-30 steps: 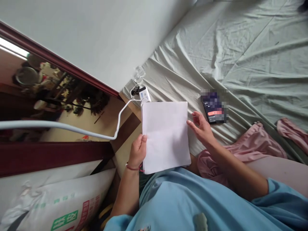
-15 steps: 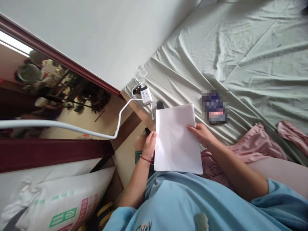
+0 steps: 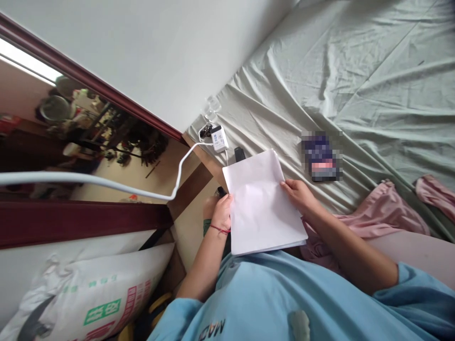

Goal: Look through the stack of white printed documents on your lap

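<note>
A stack of blank white paper (image 3: 261, 206) rests over my lap, tilted a little to the left. My left hand (image 3: 222, 213) grips its left edge; a red string is around that wrist. My right hand (image 3: 297, 194) holds the right edge, fingers curled onto the top sheet. A phone (image 3: 322, 156) with a lit screen lies on the pale green bedsheet (image 3: 355, 80) just beyond my right hand.
A white charger (image 3: 219, 138) with a white cable (image 3: 106, 184) sits at the bed's corner by the wall, a small dark object (image 3: 239, 154) next to it. Pink cloth (image 3: 373, 222) lies at my right. A printed sack (image 3: 88, 293) leans lower left.
My right hand closed onto the paper's right edge. The stack shifted right and down toward my lap and tilted, uncovering the small dark object near the charger.
</note>
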The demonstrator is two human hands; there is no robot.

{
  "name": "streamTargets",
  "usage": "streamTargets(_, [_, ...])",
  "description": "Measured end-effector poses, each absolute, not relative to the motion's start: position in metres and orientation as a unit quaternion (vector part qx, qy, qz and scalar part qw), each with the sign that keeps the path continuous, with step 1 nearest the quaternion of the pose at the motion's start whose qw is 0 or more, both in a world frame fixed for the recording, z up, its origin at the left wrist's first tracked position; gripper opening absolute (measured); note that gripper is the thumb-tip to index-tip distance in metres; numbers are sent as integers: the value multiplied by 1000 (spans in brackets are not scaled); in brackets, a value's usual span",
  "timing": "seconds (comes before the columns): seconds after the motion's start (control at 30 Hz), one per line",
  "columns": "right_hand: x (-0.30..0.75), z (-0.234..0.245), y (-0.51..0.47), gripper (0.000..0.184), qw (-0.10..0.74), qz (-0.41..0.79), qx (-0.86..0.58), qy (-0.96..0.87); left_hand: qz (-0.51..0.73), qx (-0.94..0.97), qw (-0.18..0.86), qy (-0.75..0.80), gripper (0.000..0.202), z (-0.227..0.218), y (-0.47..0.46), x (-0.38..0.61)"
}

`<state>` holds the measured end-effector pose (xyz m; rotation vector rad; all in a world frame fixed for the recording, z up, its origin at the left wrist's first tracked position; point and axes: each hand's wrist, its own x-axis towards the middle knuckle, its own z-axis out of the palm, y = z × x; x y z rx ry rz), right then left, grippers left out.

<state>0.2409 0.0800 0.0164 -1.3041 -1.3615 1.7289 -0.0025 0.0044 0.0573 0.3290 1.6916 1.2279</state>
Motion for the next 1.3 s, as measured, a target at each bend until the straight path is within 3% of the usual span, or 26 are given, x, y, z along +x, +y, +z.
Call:
streamTargets(0.3, [243, 39, 81, 18, 241, 802, -463, -290, 493, 169, 448, 726, 51, 94, -8, -6])
streamTargets(0.63, [252, 55, 85, 12, 118, 789, -480, -365, 437, 125, 534, 714, 65, 58, -31, -12])
streamTargets(0.73, [252, 47, 85, 18, 140, 702, -491, -497, 454, 176, 522, 700, 68, 54, -33, -11])
streamTargets(0.83, [249, 34, 86, 26, 221, 542, -523, -620, 479, 236, 476, 698, 67, 48, -30, -9])
streamTargets(0.93, [248, 24, 87, 43, 315, 408, -536, -668, 495, 268, 448, 694, 66, 39, -26, -8])
streamTargets(1.07, [253, 22, 92, 49, 407, 264, -525, -700, 469, 365, 396, 701, 55, 42, -21, -8])
streamTargets(1.3, [272, 45, 103, 48, 436, 119, -490, -746, 358, 677, 190, 615, 36, 93, -7, 2])
